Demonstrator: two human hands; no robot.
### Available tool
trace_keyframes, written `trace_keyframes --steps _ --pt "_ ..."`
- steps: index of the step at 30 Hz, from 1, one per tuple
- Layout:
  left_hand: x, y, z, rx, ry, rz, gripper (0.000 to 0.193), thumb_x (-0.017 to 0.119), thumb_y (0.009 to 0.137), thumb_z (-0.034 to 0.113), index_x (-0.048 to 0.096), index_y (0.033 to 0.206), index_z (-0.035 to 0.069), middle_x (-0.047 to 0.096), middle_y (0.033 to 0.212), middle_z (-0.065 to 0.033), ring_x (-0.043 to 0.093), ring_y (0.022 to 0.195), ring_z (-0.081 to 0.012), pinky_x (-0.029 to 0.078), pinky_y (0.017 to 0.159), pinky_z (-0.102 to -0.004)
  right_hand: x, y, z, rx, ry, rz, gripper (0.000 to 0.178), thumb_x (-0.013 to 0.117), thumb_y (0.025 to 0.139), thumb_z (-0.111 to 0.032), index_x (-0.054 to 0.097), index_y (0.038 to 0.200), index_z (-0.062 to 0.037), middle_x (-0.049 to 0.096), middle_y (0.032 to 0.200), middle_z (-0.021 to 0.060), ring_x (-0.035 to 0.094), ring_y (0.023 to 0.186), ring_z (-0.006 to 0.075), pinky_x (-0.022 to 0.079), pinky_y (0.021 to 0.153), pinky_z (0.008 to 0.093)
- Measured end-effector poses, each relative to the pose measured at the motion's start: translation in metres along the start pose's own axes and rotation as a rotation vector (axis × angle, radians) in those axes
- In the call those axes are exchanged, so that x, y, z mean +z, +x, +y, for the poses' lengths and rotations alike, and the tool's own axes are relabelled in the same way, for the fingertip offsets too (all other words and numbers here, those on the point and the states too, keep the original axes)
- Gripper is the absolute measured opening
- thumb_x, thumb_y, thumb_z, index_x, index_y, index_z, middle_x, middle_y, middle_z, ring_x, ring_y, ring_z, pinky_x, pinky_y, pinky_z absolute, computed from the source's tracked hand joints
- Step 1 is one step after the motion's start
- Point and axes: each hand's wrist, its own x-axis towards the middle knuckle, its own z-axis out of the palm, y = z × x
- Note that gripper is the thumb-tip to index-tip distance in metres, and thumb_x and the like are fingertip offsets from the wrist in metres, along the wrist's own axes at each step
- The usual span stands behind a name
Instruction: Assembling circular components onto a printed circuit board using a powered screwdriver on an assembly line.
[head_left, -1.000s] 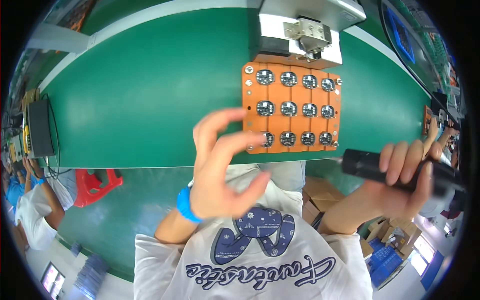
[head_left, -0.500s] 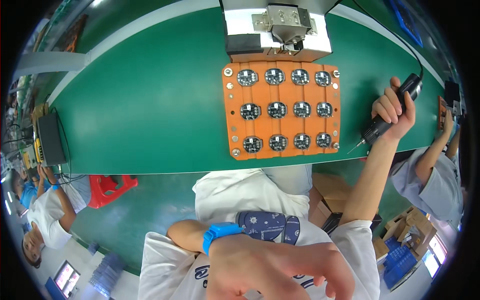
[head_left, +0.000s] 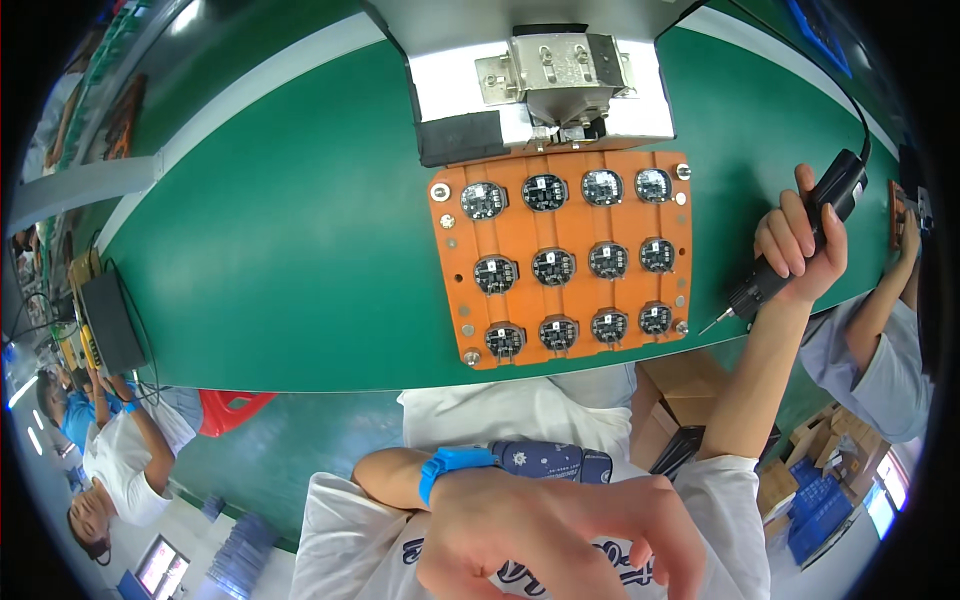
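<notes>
My right hand (head_left: 800, 245) grips a black electric screwdriver (head_left: 770, 285), its thin bit slanting down to the left near the table's front edge. To the left of the bit lies an orange tray (head_left: 520, 228) holding rows of small round black circuit boards (head_left: 553, 266). The screwdriver is apart from the tray. My left hand (head_left: 550, 525), with a blue wristband (head_left: 455, 462), is raised close in front of my chest, away from the table. Its fingers are bent but spread apart, and the lower edge cuts some of them off. Nothing shows in it.
Behind the tray stands a white fixture with a metal block (head_left: 568, 65). The screwdriver's cable (head_left: 857, 105) runs up to the back right. A black box with wires (head_left: 112, 322) sits at the table's left end. Co-workers sit at both sides; cardboard boxes (head_left: 690, 385) stand below, right.
The view has tilted, so the tray, fixture and table edge sit lower in the picture. My right hand still grips the screwdriver; my left hand stays raised, nearly in place.
</notes>
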Motion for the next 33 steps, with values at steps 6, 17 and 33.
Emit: trace_keyframes --steps 6,17,33 --pt "0.001 0.004 0.0 0.022 -0.05 0.081 0.038 0.052 0.084 0.003 0.072 0.116 0.001 0.052 0.122 -0.0292 0.058 0.105 -0.0388 0.049 0.09 -0.0419 -0.002 -0.001 0.0 0.001 -0.001 0.003 0.029 0.051 0.099 -0.012 0.038 0.12 0.0021 0.047 0.065 0.0034 0.046 0.043 0.0102 0.042 0.04 0.0235" --pt "-0.06 0.056 0.034 -0.057 0.205 -0.363 0.038 0.051 0.086 0.003 0.072 0.117 0.005 0.053 0.126 -0.0291 0.058 0.106 -0.0379 0.049 0.09 -0.0422 -0.005 0.001 0.0 0.008 -0.001 -0.014 0.031 0.053 0.099 -0.013 0.037 0.121 0.0026 0.048 0.065 0.0035 0.047 0.043 0.0103 0.043 0.039 0.0237" --pt "-0.036 -0.033 0.107 -0.105 0.935 0.962 0.113 0.071 0.07 0.023 0.008 0.159 -0.005 0.019 0.161 -0.0325 0.021 0.152 -0.0428 0.018 0.124 -0.0534 0.043 -0.036 -0.007 0.406 -0.412 0.414 0.089 0.07 0.075 -0.014 0.027 0.147 0.0126 0.066 0.111 0.0344 0.074 0.093 0.0376 0.063 0.056 0.0352"
